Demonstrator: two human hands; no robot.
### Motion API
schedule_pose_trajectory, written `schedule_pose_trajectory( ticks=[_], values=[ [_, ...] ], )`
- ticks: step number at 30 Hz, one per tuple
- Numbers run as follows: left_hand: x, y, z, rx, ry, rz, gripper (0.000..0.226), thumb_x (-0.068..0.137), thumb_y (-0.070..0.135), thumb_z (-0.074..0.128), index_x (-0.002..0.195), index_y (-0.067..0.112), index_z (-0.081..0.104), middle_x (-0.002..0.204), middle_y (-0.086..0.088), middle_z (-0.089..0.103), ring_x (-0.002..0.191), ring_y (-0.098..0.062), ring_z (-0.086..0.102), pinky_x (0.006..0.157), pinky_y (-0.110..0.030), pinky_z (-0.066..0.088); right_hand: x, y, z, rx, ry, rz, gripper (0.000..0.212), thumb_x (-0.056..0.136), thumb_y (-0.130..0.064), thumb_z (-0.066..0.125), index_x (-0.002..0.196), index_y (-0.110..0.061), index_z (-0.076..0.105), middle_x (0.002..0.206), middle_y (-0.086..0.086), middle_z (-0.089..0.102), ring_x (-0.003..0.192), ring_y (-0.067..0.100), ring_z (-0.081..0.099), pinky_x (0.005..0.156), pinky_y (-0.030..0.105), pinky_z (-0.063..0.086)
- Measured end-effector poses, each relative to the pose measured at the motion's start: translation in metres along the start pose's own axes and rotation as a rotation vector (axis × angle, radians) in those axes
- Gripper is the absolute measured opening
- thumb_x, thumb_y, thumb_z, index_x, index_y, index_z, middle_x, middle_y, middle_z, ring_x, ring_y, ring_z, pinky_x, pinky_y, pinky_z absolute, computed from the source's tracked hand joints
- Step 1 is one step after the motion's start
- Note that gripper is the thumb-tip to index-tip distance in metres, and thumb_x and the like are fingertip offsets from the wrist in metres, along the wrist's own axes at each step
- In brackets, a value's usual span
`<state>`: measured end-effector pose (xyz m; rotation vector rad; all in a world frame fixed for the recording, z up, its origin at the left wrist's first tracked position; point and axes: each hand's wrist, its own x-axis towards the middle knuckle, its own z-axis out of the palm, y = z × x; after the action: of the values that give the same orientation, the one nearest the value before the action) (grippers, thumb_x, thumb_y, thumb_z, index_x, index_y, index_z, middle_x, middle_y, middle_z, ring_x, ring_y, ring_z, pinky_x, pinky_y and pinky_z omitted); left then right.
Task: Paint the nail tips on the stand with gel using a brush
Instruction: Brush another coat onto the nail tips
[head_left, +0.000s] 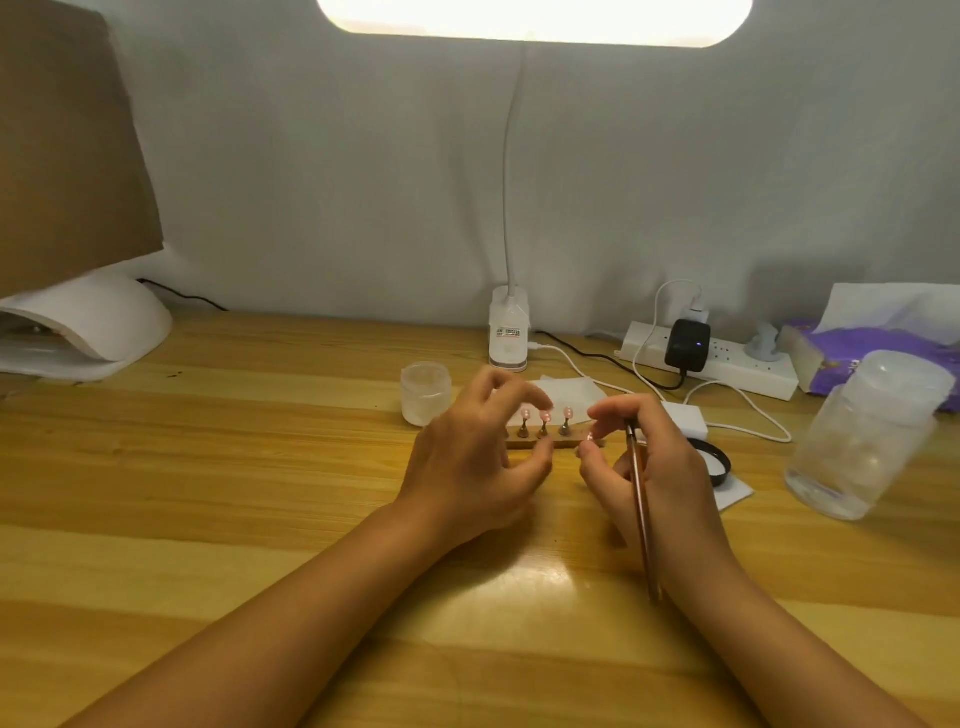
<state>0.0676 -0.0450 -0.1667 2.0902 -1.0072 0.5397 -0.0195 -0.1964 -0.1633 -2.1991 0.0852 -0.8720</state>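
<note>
Head view, looking down: left hand (470, 457) loose, fingers curled over stand (550, 442), gripping nothing. Right hand (649, 462) gripping brush (643, 512), fingertips apparently pinching one tip (590, 438) by the stand's right end. Three pink tips (544, 415) upright on pegs. Risk: curled fingers brushing wet gel or toppling pegs. Wooden tabletop (260, 467), jar (426, 392), lamp (509, 332), grey wall.

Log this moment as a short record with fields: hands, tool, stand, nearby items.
left hand: fingers curled loosely over the stand, holding nothing clearly
right hand: grips the brush, pinches a nail tip
brush: handle runs back toward the wrist
stand: wooden bar, three pink nail tips upright on it
nearby: small jar, black lid
</note>
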Motion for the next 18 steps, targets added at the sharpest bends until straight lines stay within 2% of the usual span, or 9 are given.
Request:
schedule_pose_trajectory(
  ticks=[2, 4, 6, 11, 16, 18],
  values=[
    [0.002, -0.003, 0.000, 0.071, 0.022, -0.147, 0.039, 0.083, 0.036, 0.071, 0.118, 0.030, 0.053, 0.115, 0.012, 0.051, 0.073, -0.004, 0.054, 0.058, -0.019, 0.045, 0.001, 0.001, -0.001, 0.018, 0.019, 0.042, 0.029, 0.086, -0.014, 0.069, 0.110, -0.022, 0.055, 0.093, -0.012, 0.061, 0.059, 0.010, 0.057, 0.062, 0.038, 0.054],
    [0.005, -0.008, 0.000, 0.103, -0.040, -0.309, 0.047, 0.082, 0.042, 0.069, 0.121, 0.033, 0.046, 0.118, 0.015, 0.052, 0.092, -0.006, 0.054, 0.068, -0.027, 0.046, 0.002, 0.002, -0.001, 0.045, 0.028, 0.089, 0.028, 0.086, -0.011, 0.068, 0.108, -0.022, 0.054, 0.091, -0.013, 0.060, 0.061, 0.010, 0.057, 0.061, 0.038, 0.054],
    [0.006, -0.011, 0.001, 0.121, -0.127, -0.392, 0.048, 0.081, 0.046, 0.067, 0.122, 0.036, 0.044, 0.118, 0.019, 0.057, 0.095, -0.004, 0.051, 0.070, -0.028, 0.041, 0.003, 0.005, -0.001, 0.085, 0.023, 0.150, 0.027, 0.087, -0.007, 0.066, 0.106, -0.022, 0.053, 0.090, -0.011, 0.060, 0.064, 0.013, 0.058, 0.062, 0.040, 0.055],
    [0.007, -0.011, 0.002, 0.114, -0.200, -0.376, 0.043, 0.084, 0.042, 0.066, 0.122, 0.037, 0.048, 0.118, 0.018, 0.060, 0.103, -0.007, 0.057, 0.067, -0.026, 0.037, 0.005, 0.010, -0.002, 0.182, 0.052, 0.255, 0.025, 0.089, -0.006, 0.064, 0.104, -0.023, 0.054, 0.089, -0.008, 0.061, 0.077, 0.018, 0.063, 0.064, 0.037, 0.056],
    [0.005, -0.007, -0.002, 0.059, -0.224, -0.274, 0.043, 0.080, 0.035, 0.069, 0.113, 0.039, 0.042, 0.100, 0.022, 0.056, 0.081, -0.001, 0.053, 0.055, -0.017, 0.031, 0.005, 0.013, -0.001, 0.181, 0.108, 0.273, 0.025, 0.090, -0.007, 0.064, 0.107, -0.022, 0.052, 0.092, -0.008, 0.060, 0.084, 0.011, 0.063, 0.075, 0.040, 0.058],
    [0.004, -0.004, -0.002, 0.066, -0.250, -0.189, 0.040, 0.078, 0.034, 0.069, 0.110, 0.038, 0.045, 0.100, 0.020, 0.057, 0.083, -0.001, 0.053, 0.056, -0.015, 0.031, 0.006, 0.014, -0.001, 0.192, 0.116, 0.284, 0.026, 0.090, -0.007, 0.063, 0.106, -0.024, 0.051, 0.093, -0.008, 0.060, 0.084, 0.011, 0.064, 0.078, 0.042, 0.058]
  ],
)
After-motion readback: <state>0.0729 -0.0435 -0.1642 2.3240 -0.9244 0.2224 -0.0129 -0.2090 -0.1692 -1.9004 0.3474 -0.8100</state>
